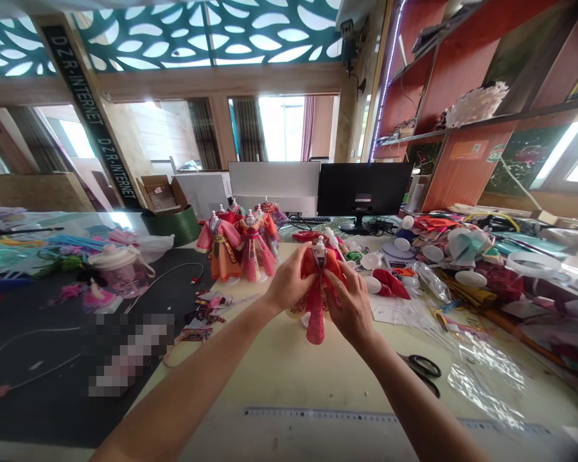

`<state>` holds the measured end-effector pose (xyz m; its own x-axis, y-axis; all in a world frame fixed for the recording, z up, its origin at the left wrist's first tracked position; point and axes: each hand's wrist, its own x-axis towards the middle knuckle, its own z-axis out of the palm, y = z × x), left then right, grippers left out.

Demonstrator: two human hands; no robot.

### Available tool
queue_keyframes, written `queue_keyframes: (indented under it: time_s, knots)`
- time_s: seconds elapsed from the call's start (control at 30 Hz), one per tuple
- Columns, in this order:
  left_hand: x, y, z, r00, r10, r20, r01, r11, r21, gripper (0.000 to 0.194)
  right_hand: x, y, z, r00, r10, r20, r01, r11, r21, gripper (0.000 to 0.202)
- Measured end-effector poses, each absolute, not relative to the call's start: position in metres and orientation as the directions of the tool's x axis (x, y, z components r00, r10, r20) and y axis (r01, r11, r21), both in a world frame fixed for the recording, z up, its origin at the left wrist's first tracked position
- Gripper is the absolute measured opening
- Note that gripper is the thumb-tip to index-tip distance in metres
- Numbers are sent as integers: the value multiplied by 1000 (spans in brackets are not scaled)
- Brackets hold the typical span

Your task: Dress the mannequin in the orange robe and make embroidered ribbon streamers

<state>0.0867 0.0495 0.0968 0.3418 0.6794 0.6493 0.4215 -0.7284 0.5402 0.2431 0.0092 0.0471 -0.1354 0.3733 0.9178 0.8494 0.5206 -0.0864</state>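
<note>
Red dress (331, 260) held upright between both hands. Its side is clamped by left hand (291, 282) fingers; cloth at mid-chest is pinched by right hand (354, 305) fingers, exact contact partly hidden. Best done with bodice steadied by the left, pinch kept light, cloth uncreased. Long axis near vertical: white neck (320, 243) points up above fingertips, pink panel (315, 328) hangs below.

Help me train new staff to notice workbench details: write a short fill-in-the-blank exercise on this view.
The left hand and right hand hold the same dressed figure.
The other figures stand to its ____.
The scissors have ____ handles.
The black monitor stands ____ of the white panel.

Missing words: left; black; right
</note>
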Motion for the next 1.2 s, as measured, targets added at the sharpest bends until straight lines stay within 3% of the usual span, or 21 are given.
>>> queue_keyframes:
  time_s: [0.43,0.63,0.83,0.93,1.07,1.2]
  knots:
    - [82,43,91,274,716,642,429,-689,584,59,243,7,48,-131,390,911,846,523,-102,37]
    - [83,39,97,256,729,635,424,-675,604,55,245,11,64,-47,358,933,811,559,-173,25]
    - [96,52,110,170,750,639,363,-650,667,65,243,22,88,9,338,941,766,603,-224,24]
    - [102,58,116,203,766,610,333,-640,692,59,243,28,98,93,404,910,708,616,-345,21]
    - [104,60,115,233,779,583,352,-626,696,37,245,38,108,174,626,760,558,573,-600,19]
    - [103,60,114,234,772,591,337,-634,696,33,247,46,111,157,699,698,456,576,-679,23]
